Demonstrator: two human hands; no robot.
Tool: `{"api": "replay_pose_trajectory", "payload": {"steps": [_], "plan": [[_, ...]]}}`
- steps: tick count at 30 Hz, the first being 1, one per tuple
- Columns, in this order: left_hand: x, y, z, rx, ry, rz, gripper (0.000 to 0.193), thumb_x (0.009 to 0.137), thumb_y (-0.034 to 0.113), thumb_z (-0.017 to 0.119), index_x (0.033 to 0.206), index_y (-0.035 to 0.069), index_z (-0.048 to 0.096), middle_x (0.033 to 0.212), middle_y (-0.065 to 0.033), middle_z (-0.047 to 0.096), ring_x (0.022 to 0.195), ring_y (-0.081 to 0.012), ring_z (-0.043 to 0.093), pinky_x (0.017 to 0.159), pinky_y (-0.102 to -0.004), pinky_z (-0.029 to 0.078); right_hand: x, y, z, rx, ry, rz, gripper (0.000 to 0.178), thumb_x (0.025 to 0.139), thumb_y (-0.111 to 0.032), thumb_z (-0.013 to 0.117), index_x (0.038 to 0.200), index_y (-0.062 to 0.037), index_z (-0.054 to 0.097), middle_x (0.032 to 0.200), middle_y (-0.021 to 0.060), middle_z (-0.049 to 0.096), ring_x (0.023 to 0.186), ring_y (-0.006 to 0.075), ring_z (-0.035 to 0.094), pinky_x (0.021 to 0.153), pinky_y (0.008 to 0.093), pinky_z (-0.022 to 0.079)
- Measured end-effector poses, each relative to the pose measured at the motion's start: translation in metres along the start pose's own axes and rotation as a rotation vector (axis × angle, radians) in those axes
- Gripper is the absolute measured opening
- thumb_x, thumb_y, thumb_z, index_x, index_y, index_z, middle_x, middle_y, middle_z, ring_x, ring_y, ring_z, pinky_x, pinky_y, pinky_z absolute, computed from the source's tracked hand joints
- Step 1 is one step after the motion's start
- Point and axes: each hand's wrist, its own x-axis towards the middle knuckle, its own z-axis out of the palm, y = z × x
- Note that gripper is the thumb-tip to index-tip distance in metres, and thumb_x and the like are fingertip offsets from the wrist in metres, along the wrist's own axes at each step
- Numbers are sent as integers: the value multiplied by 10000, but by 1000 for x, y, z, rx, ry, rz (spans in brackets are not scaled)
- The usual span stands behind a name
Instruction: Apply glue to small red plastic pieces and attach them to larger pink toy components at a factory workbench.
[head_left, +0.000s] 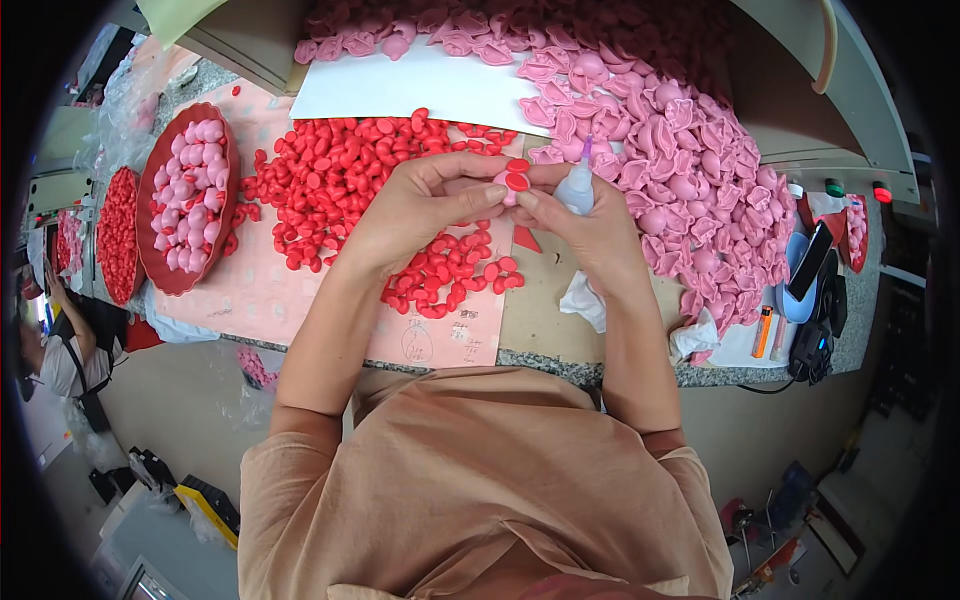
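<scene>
Over the middle of the worktop, my left hand (432,205) and my right hand (592,232) meet with fingertips pinched together. Between them is a small pink molded piece (509,197), with two red oval pieces (517,181) at its upper side. My left fingers grip the pink piece, and my right thumb and fingertips press against it. A small translucent squeeze bottle (574,190) with a thin purple tip is also tucked in my right hand, tip pointing up and away. Loose red oval pieces (325,185) lie in a heap beside and below my left hand.
Pink shell-like pieces (690,190) pile up at the right and back. A red oval tray (150,255) of pink pieces stands left, beside another tray of red ones (119,235). Crumpled tissue (584,302), an orange lighter (763,332) and a phone (810,260) lie to the right.
</scene>
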Motion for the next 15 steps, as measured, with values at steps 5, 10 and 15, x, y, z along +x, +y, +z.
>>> {"api": "replay_pose_trajectory", "payload": {"steps": [5,10,15], "plan": [[1,-2,0,24,21,1,267,851,40,581,1113,-13,570,1050,-100,618,954,-160,606,844,-273,510,1,3,-1,-35,5,-5,204,832,-48,600,1011,48,579,893,79,638,810,113,616,709,212,508],[1,-3,1,3,26,19,282,849,43,585,1125,-11,568,1042,-110,622,939,-168,615,845,-284,511,2,3,-2,-51,-18,-6,208,836,-54,600,1016,47,578,901,81,636,821,112,611,719,217,508],[1,-4,1,7,34,24,290,846,41,588,1130,-9,570,1048,-117,621,935,-174,617,845,-288,512,1,0,0,-41,-9,6,215,836,-59,601,1019,51,576,914,87,633,821,118,612,729,223,511]]}}
